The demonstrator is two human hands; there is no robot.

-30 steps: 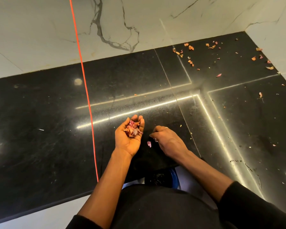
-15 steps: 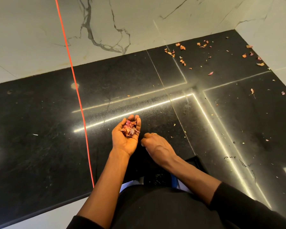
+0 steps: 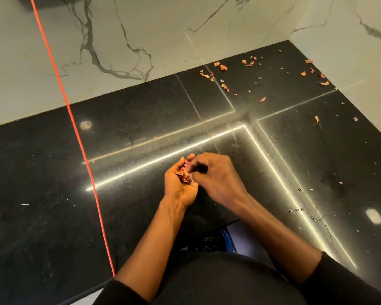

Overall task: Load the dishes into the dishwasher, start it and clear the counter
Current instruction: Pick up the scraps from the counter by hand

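Over the near glossy black stone counter (image 3: 141,119), the left hand (image 3: 180,188) cupped reddish papery peel scraps (image 3: 185,176) while the right hand (image 3: 216,179) pinched at them.

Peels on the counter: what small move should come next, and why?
Probably reach the right hand to the loose peels in the far right corner of the counter. The left hand cups a pile, the right hand is over that pile, and most of what is left to clear lies in that corner.
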